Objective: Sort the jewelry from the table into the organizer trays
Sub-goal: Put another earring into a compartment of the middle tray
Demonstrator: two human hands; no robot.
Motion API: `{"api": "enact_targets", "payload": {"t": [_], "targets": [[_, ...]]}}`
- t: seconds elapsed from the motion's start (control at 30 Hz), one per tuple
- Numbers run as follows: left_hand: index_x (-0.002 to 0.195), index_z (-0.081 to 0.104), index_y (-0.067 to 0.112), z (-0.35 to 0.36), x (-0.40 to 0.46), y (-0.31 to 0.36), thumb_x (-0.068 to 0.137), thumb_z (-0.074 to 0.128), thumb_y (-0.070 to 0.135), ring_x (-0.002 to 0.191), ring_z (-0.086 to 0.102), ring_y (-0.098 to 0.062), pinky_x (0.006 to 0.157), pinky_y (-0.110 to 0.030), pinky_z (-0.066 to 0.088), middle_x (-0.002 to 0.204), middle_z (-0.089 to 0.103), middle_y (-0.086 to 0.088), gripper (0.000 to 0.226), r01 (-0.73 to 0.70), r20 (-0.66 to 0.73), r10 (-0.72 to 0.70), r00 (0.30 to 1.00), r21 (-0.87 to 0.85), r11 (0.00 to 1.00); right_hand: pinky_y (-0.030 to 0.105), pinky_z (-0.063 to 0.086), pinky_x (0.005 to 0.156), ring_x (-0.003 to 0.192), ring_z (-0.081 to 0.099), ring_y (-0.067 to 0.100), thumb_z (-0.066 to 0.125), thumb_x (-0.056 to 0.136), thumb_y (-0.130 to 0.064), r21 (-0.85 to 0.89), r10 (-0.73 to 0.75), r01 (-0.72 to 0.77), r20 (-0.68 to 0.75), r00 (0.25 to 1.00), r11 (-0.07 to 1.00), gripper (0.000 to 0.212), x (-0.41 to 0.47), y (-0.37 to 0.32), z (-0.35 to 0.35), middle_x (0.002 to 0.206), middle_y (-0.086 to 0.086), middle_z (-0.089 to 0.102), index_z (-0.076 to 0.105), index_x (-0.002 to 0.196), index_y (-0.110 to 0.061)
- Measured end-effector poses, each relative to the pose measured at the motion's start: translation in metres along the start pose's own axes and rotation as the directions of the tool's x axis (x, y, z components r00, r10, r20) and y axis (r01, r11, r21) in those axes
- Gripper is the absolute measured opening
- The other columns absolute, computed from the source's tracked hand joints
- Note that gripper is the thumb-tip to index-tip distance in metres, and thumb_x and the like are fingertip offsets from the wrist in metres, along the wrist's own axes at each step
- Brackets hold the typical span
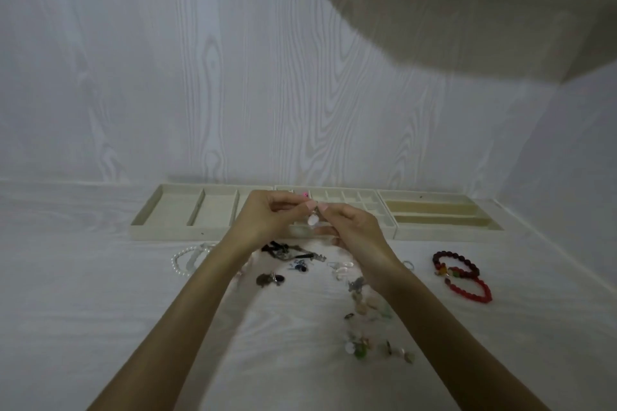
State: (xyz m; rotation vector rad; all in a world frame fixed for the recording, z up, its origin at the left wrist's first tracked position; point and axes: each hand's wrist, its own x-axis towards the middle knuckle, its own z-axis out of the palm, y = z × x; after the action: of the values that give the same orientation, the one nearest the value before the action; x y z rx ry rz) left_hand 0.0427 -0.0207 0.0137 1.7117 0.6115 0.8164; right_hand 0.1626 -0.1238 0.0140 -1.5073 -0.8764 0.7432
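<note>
A small pale pink drop earring (313, 219) hangs between my two hands above the table. My left hand (267, 217) and my right hand (350, 227) both pinch its top with fingertips. Three cream organizer trays stand in a row against the wall: a left tray (173, 210) with wide sections, a middle tray (354, 197) with small cells, one holding a pink piece (303, 193), and a right tray (434, 210) with long slots. Loose jewelry lies scattered below my hands: dark pieces (283, 253), small earrings (364, 304) and green bits (360, 349).
Two red bead bracelets (464, 274) lie at the right. A white pearl bracelet (183, 260) lies at the left, partly behind my left forearm. A white shelf (467, 10) juts out overhead at the upper right. The wall stands close behind the trays.
</note>
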Motion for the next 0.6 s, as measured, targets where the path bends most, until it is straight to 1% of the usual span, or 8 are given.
{"api": "enact_targets", "payload": {"t": [0.1, 0.13, 0.2, 0.27, 0.33, 0.43, 0.53, 0.6], "targets": [[0.095, 0.074, 0.008, -0.008, 0.019, -0.002, 0.080, 0.073, 0.018, 0.062, 0.065, 0.005, 0.059, -0.005, 0.046, 0.067, 0.072, 0.008, 0.018, 0.032, 0.015, -0.033, 0.999, 0.015, 0.999, 0.010, 0.043, 0.070, 0.085, 0.061, -0.006, 0.053, 0.092, -0.039, -0.101, -0.035, 0.036, 0.018, 0.999, 0.994, 0.023, 0.017, -0.001, -0.003, 0.092, -0.013, 0.069, 0.070, 0.101, -0.027], [0.094, 0.075, 0.009, -0.011, 0.027, -0.003, 0.079, 0.074, 0.019, 0.065, 0.067, 0.003, 0.061, -0.007, 0.048, 0.071, 0.073, 0.004, 0.018, 0.037, 0.021, -0.038, 0.999, 0.045, 0.998, 0.010, 0.042, 0.070, 0.087, 0.061, -0.005, 0.053, 0.092, -0.040, -0.133, -0.041, 0.043, 0.024, 0.999, 0.990, 0.025, 0.025, -0.002, -0.003, 0.092, -0.013, 0.070, 0.071, 0.102, -0.025], [0.091, 0.076, 0.012, -0.015, 0.039, -0.006, 0.077, 0.076, 0.021, 0.075, 0.069, -0.006, 0.071, -0.013, 0.053, 0.083, 0.074, -0.010, 0.016, 0.055, 0.046, -0.060, 0.997, 0.094, 0.994, 0.009, 0.042, 0.067, 0.078, 0.061, -0.005, 0.057, 0.091, -0.037, -0.183, -0.051, 0.053, 0.017, 0.999, 0.982, 0.024, 0.038, -0.003, -0.005, 0.083, -0.012, 0.071, 0.073, 0.100, -0.022], [0.087, 0.076, 0.015, -0.015, 0.051, -0.011, 0.076, 0.078, 0.019, 0.078, 0.066, -0.015, 0.079, -0.021, 0.054, 0.082, 0.071, -0.017, 0.012, 0.075, 0.062, -0.081, 0.995, 0.103, 0.992, 0.009, 0.044, 0.065, 0.076, 0.064, -0.001, 0.061, 0.089, -0.033, -0.214, -0.062, 0.064, 0.015, 0.998, 0.975, 0.017, 0.051, -0.003, -0.006, 0.081, -0.011, 0.073, 0.075, 0.093, -0.024], [0.087, 0.077, 0.016, -0.016, 0.062, -0.019, 0.074, 0.080, 0.022, 0.078, 0.068, -0.016, 0.082, -0.028, 0.055, 0.077, 0.073, -0.007, 0.015, 0.073, 0.036, -0.078, 0.996, 0.118, 0.990, 0.009, 0.045, 0.061, 0.078, 0.068, 0.003, 0.063, 0.088, -0.028, -0.205, -0.062, 0.071, 0.047, 0.997, 0.976, 0.011, 0.064, -0.003, -0.008, 0.081, -0.008, 0.075, 0.074, 0.085, -0.029], [0.089, 0.078, 0.015, -0.013, 0.071, -0.028, 0.071, 0.081, 0.029, 0.080, 0.071, -0.015, 0.083, -0.033, 0.058, 0.078, 0.075, -0.002, 0.023, 0.047, 0.019, -0.051, 0.999, 0.163, 0.986, 0.023, 0.049, 0.073, 0.077, 0.071, 0.008, 0.070, 0.082, -0.027, -0.186, -0.015, 0.028, 0.067, 0.998, 0.982, 0.005, 0.078, 0.002, -0.009, 0.080, -0.002, 0.075, 0.075, 0.082, -0.026], [0.094, 0.077, 0.012, -0.011, 0.076, -0.034, 0.075, 0.079, 0.016, 0.083, 0.071, -0.015, 0.084, -0.036, 0.057, 0.083, 0.075, -0.006, 0.019, 0.022, 0.061, -0.035, 0.997, 0.203, 0.979, 0.011, 0.042, 0.051, 0.061, 0.066, 0.001, 0.073, 0.081, -0.023, -0.133, 0.009, -0.005, 0.026, 1.000, 0.991, 0.017, 0.088, 0.007, -0.009, 0.080, 0.009, 0.074, 0.076, 0.090, -0.008], [0.096, 0.076, 0.012, -0.011, 0.078, -0.039, 0.077, 0.074, 0.006, 0.084, 0.071, -0.018, 0.084, -0.038, 0.057, 0.083, 0.075, -0.007, 0.019, 0.008, 0.073, -0.025, 0.997, 0.231, 0.973, 0.006, 0.039, 0.045, 0.057, 0.064, 0.000, 0.072, 0.081, -0.022, -0.105, 0.027, -0.026, 0.006, 1.000, 0.994, 0.019, 0.093, 0.012, -0.007, 0.079, 0.008, 0.074, 0.075, 0.090, -0.005]]}}
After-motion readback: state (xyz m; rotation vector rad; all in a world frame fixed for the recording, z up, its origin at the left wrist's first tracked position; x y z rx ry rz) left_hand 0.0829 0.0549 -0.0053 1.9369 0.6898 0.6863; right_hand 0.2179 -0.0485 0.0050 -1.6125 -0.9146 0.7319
